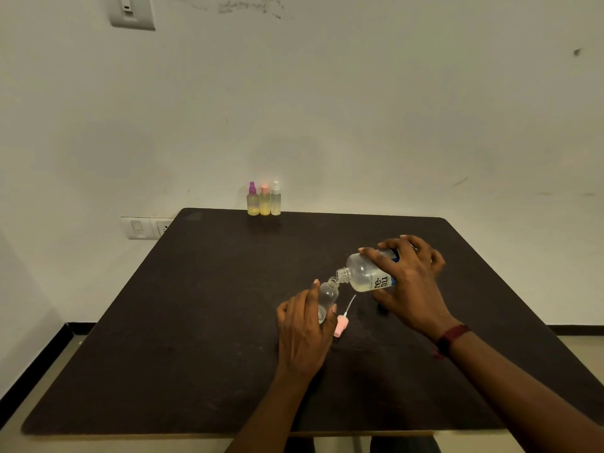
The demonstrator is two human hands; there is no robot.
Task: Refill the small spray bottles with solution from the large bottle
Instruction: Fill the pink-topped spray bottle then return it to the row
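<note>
My right hand (412, 282) grips the large clear bottle (366, 276), tipped on its side with a little pale yellow solution inside. Its open mouth touches the neck of a small clear spray bottle (327, 295), which leans toward it on the dark table (196, 305). My left hand (304, 331) holds that small bottle around its lower body. The bottle's pink spray head (341, 325), with its white dip tube, lies on the table just right of my left hand.
Three small spray bottles holding yellowish liquid stand in a row at the table's far edge: purple-topped (252, 199), orange-topped (264, 200) and white-topped (276, 198). A wall socket (145, 228) sits beyond the table's far left corner.
</note>
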